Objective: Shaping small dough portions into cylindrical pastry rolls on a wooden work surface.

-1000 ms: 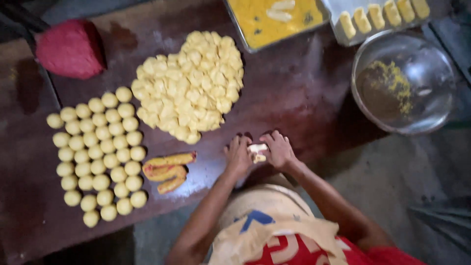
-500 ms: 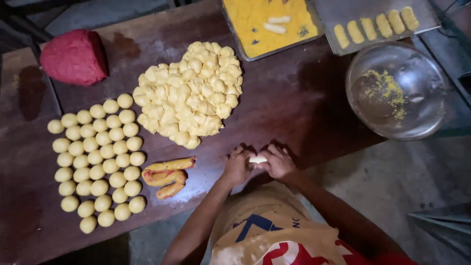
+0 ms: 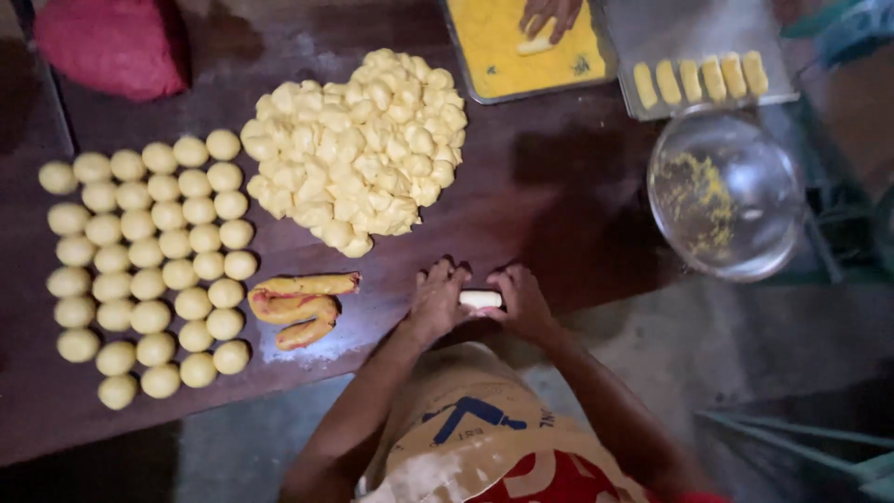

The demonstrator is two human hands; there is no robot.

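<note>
In the head view, a small pale dough log [image 3: 480, 299] is pinched at the near table edge between the left hand [image 3: 438, 300] and right hand [image 3: 521, 303], both curled partly closed around its ends. Rows of round yellow dough balls [image 3: 149, 261] lie at left, a heap of flattened yellow pieces [image 3: 358, 149] farther off. Five coated logs are seen on the far grey metal tray [image 3: 708, 37]; most pieces appear unshaped.

The dough piece [image 3: 480, 299] is lengthening into a smooth log between the hands, which were cupping it. Another person's hand [image 3: 549, 16] is now reaching into the yellow tray [image 3: 484, 56].
</note>
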